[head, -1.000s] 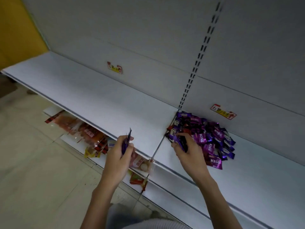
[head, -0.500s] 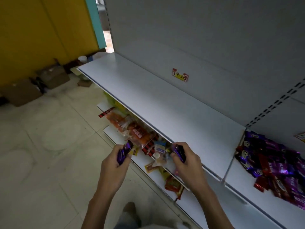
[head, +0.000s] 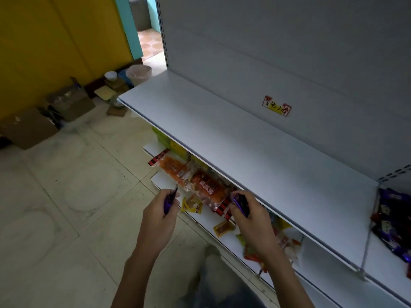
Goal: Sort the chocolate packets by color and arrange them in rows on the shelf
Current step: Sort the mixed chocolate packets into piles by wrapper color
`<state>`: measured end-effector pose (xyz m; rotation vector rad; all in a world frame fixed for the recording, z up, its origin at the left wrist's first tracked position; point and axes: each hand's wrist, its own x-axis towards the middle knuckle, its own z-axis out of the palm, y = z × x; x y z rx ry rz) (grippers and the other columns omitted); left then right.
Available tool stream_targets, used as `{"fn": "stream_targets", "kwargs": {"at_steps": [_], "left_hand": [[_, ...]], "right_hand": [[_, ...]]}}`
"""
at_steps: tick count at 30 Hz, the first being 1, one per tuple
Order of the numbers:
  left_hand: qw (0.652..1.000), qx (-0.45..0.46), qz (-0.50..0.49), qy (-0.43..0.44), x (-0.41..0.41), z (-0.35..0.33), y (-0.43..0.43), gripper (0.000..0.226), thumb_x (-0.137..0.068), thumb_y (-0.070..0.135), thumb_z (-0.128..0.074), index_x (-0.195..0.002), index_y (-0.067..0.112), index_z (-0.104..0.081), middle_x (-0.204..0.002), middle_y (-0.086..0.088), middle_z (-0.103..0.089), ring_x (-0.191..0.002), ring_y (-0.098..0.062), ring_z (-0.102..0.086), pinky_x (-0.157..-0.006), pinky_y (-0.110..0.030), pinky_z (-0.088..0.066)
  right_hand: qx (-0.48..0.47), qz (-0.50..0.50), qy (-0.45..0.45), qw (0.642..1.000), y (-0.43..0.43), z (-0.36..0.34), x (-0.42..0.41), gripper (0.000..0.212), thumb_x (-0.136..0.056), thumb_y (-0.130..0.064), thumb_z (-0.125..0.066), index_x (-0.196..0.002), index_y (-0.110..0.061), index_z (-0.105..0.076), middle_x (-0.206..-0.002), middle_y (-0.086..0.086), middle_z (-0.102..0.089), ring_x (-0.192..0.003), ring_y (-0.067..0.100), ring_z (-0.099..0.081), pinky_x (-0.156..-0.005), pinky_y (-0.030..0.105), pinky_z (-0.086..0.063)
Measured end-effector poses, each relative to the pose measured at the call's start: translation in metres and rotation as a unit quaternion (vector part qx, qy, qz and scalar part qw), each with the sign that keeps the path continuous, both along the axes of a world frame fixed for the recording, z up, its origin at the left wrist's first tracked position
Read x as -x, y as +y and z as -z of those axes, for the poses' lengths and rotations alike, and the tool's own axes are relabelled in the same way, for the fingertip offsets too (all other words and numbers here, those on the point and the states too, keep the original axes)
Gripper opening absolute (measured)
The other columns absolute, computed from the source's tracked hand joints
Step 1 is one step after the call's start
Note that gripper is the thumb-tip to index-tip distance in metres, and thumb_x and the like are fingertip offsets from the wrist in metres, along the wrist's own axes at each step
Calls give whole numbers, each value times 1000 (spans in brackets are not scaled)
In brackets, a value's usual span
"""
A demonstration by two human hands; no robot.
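— Purple, both of them?
— Both. My left hand (head: 159,215), lower centre of the frame, curls its fingers round the left packet (head: 168,202), long axis running nearly straight up. My right hand (head: 249,216) grips the right packet (head: 240,202) just across from it.
— And the shelf?
— The white shelf (head: 244,147) lies up and to the right of my fingers. My right hand is nearer its front edge, so I judge it sets down first. The pile (head: 393,223) sits at the far right edge.
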<state>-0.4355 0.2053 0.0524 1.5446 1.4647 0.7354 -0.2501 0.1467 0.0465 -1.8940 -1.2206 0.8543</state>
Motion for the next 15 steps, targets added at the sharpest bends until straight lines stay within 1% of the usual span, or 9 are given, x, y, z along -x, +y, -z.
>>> {"fn": "stream_targets", "kwargs": {"at_steps": [2,3,4,6,8,10,12,13,15], "left_hand": [[1000,5,18,0,-8,1,20,12,-93,12,-50,-97,22,-55,-73,-2,-57,-56,-5,-49,-51,-9,-39],[1000,6,28,-4,-14,1,32,13,-92,12,-51,-97,23,-55,-70,0,-55,-53,-4,-48,-49,-10,-38],[999,10,40,-8,-20,1,44,14,-91,13,-53,-95,26,-54,-70,2,-55,-55,-3,-49,-50,-12,-36],[997,22,72,-17,-33,3,70,20,-88,15,-55,-94,33,-52,-79,2,-58,-70,-6,-53,-59,-16,-38],[993,42,110,-33,-46,3,93,20,-89,16,-53,-100,32,-52,-89,1,-59,-79,-9,-55,-64,-16,-40],[986,77,139,-55,-59,4,118,27,-86,21,-49,-111,30,-50,-99,3,-56,-84,-6,-53,-65,-13,-38],[983,95,148,-57,-73,8,146,46,-74,22,-43,-119,32,-46,-103,4,-51,-94,-14,-52,-74,-26,-38],[981,98,157,-50,-81,10,157,48,-76,17,-41,-121,31,-46,-99,4,-48,-94,-19,-51,-75,-31,-38],[974,85,205,-34,-95,13,175,50,-86,3,-37,-131,26,-43,-92,4,-43,-85,-18,-49,-72,-30,-37]], "right_hand": [[2,12,22,1000,17,-1,-3,17,-92,-17,-52,-105,-26,-49,-85,-10,-55,-72,8,-55,-56,20,-48],[1,19,24,1000,27,-1,-6,17,-92,-15,-51,-105,-27,-49,-85,-10,-55,-72,10,-55,-58,23,-48],[0,28,23,999,38,-1,-11,18,-93,-15,-51,-104,-28,-48,-84,-10,-55,-71,10,-55,-61,23,-49],[-1,48,21,999,61,3,-23,16,-93,-16,-51,-104,-28,-49,-82,-9,-56,-66,8,-53,-58,17,-45],[4,65,26,998,84,4,-34,13,-94,-18,-50,-103,-28,-49,-82,-5,-58,-65,6,-50,-55,12,-40],[4,70,23,997,106,3,-43,13,-94,-18,-49,-102,-28,-49,-82,-2,-58,-67,9,-49,-55,12,-37],[4,81,29,996,125,2,-51,12,-94,-17,-47,-102,-26,-49,-85,3,-60,-66,12,-48,-56,17,-36],[6,94,31,995,132,2,-54,12,-94,-17,-46,-103,-25,-50,-88,5,-61,-64,13,-48,-57,20,-37],[8,121,23,992,141,4,-62,14,-95,-18,-45,-107,-22,-51,-88,5,-60,-62,11,-47,-56,22,-36]]}}
